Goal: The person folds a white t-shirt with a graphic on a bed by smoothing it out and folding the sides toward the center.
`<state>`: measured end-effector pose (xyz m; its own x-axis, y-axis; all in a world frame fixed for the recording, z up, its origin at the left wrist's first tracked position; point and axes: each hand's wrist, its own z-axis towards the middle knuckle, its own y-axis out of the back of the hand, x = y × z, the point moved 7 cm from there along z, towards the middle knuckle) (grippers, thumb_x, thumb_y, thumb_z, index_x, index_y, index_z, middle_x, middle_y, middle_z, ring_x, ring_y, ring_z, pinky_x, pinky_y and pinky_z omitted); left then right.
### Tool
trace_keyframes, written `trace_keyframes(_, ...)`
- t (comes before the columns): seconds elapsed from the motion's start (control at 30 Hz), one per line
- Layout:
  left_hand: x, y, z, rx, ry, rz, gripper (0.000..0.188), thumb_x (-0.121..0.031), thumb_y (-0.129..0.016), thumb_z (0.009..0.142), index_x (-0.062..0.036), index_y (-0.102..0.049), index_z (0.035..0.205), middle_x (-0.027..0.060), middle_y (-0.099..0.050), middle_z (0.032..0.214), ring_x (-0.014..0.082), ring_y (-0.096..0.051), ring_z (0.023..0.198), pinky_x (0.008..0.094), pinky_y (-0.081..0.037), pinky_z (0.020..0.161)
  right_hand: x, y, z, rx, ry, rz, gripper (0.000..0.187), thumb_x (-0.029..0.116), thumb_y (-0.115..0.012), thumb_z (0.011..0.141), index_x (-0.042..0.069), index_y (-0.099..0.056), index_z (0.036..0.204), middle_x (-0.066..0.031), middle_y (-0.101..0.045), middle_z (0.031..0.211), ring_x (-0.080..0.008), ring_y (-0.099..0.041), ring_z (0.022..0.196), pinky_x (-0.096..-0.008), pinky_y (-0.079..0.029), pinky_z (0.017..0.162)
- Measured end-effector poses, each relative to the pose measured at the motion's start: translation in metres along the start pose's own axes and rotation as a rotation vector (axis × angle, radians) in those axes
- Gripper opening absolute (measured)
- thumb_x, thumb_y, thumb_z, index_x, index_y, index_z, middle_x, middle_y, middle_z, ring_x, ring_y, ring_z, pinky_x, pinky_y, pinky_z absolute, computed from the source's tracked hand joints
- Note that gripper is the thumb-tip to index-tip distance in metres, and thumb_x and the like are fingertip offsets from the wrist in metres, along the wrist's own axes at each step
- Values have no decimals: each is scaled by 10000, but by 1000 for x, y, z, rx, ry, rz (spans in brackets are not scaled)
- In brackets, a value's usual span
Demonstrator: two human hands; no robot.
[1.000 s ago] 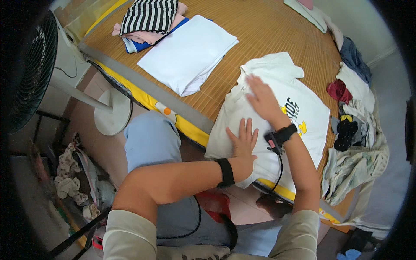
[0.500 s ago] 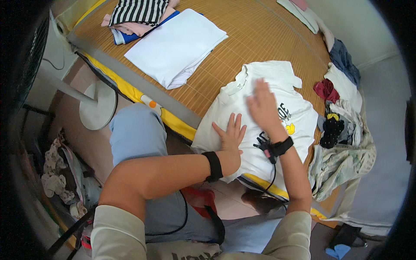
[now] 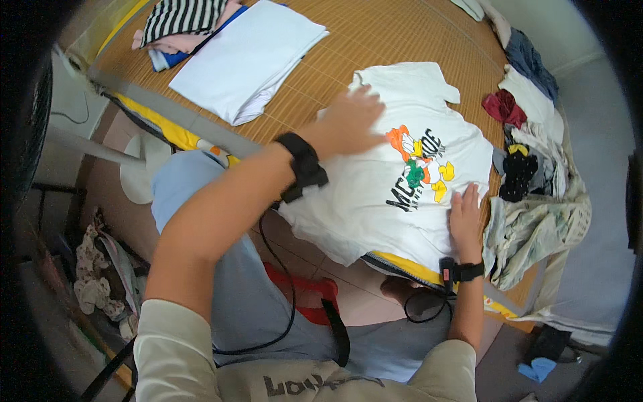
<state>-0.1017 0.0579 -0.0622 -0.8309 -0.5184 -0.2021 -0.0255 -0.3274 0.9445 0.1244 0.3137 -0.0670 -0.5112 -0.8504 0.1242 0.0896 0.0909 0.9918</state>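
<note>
A white T-shirt [image 3: 362,208] with a cartoon duck print and dark lettering lies spread on the bamboo mat, its lower part hanging over the near edge. Across its upper left part, by the collar and shoulder, reaches my left hand [image 3: 351,124], slightly blurred, fingers stretched out; it hides some of the neckline. My right hand [image 3: 465,224] lies flat on the shirt's right border, near the hem, with its fingers extended. Neither hand grips any fabric.
A folded white garment [image 3: 248,60] lies at the back left beside a pile topped by a black-and-white striped garment [image 3: 184,23]. Along the right edge are loose clothes, including a dark red piece [image 3: 504,108] and patterned trousers [image 3: 536,224]. A white fan base [image 3: 137,171] stands on the floor.
My left hand has moved up from the shirt's lower left to the collar area. My right hand has gone from the chest down to the right border, uncovering the duck print.
</note>
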Motion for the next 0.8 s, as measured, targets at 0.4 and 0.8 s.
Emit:
trace_keyframes(0.4,20,5,-25,166,231,286,798,-566,-389,886,46,-264,1382,202,-245,1459,350,-239,1346,496,-209,1064,-38,-6,-11,-182,-29,49,640,362,-398,935,-73,-240,1377,-306,-219,1427,-434,-213,1329,-503,-174,1075)
trace_keyframes(0.8,-92,5,-8,117,-192,-87,686,-400,-533,861,49,-341,1344,226,-285,1429,349,-285,1320,470,-227,1074,48,15,-37,-142,182,-103,681,386,-463,896,-49,-264,1381,-254,-270,1429,-389,-237,1338,-515,-188,1067)
